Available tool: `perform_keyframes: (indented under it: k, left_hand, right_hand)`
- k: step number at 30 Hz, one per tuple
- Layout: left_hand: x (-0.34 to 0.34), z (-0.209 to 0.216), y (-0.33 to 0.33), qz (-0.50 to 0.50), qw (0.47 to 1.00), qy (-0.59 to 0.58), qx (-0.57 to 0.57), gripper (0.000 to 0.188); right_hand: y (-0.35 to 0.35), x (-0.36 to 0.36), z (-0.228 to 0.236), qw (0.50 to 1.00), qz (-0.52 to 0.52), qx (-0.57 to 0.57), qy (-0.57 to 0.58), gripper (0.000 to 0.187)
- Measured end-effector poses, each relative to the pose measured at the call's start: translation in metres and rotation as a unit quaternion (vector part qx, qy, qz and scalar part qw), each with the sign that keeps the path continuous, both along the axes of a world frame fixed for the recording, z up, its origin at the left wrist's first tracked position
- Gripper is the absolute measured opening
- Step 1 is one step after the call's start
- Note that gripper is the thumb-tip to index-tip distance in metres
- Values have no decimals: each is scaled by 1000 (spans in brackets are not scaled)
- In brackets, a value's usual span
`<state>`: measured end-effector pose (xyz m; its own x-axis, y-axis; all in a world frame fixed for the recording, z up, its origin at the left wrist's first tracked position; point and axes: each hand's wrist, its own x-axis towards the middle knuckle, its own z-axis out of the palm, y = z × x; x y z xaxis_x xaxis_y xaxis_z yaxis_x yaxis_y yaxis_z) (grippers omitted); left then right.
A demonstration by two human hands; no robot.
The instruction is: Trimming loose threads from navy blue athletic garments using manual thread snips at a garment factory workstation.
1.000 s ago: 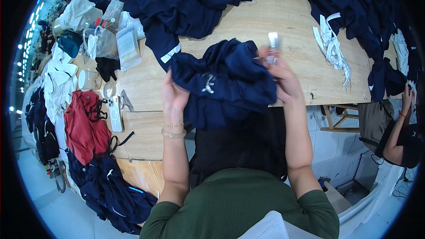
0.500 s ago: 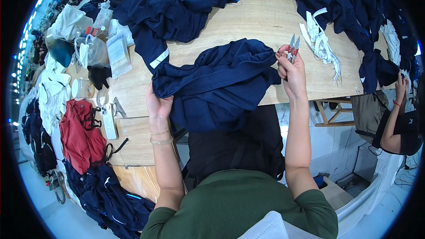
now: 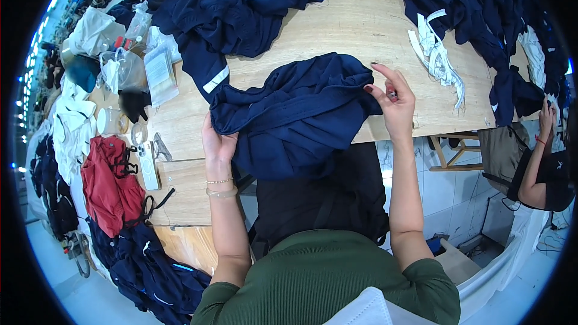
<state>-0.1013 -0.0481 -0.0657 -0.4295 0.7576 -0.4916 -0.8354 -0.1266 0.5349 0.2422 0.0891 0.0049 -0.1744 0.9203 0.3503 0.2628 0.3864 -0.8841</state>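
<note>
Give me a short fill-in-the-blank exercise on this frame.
1. The left hand grips a garment whose colour is ____.
2. The garment lies on a ____ table.
3. The right hand is at the garment's ____ edge.
4. The bundle left of the phone is ____.

Missing words: navy blue; wooden; right; red

We count one navy garment [image 3: 295, 114] under our two hands, two navy piles [image 3: 241, 6] [image 3: 481, 18] on the counter [image 3: 367, 30], one red garment [image 3: 108, 180], one phone [image 3: 147, 165], one white strip bundle [image 3: 439, 60].
</note>
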Motion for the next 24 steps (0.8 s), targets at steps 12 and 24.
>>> perform_keyframes:
  k: [12, 24]
  left_hand:
    - [0, -1, 1, 0, 1000, -8, -22, 39]
    - [2, 0, 0, -8, 1000, -14, -13, 41]
  right_hand:
    - [1, -1, -21, 971, -6, 175, -162, 34]
    - [43, 69, -30, 715, -392, 190, -548, 29]
